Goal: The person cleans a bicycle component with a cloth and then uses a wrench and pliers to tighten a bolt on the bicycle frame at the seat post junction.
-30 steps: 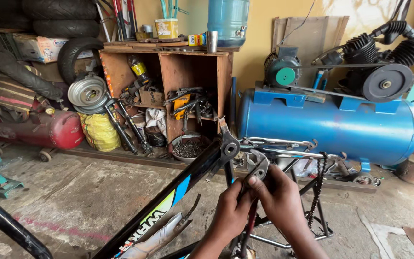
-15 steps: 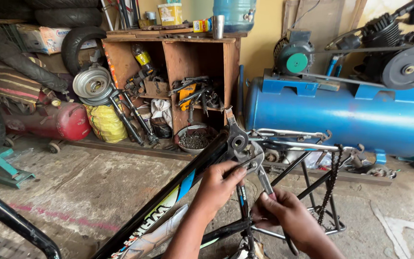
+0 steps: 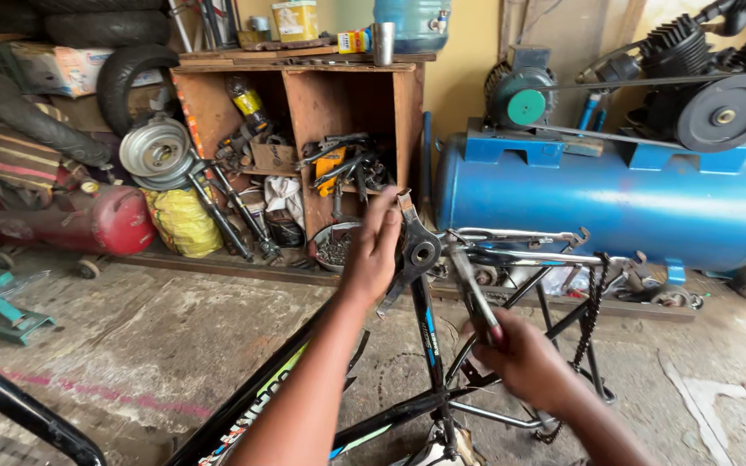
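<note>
Upturned bicycle frame [image 3: 422, 332] on the workshop floor: left hand [image 3: 375, 246] now pressed open against the bottom bracket [image 3: 421, 252], moved up from lower on the tubes; right hand [image 3: 524, 358] closed around pliers [image 3: 474, 293] (jaws aimed at the bracket), blue compressor tank [image 3: 615, 198] behind.

Pretty cluttered workshop: stained concrete floor [image 3: 131, 345], yellow wall [image 3: 464, 78], wooden shelf cabinet [image 3: 304, 95] stuffed with tools, big blue compressor tank [image 3: 606, 194] alongside.

head view, looking down, close over hands, facing cluttered wooden shelf [image 3: 304, 129]
</note>
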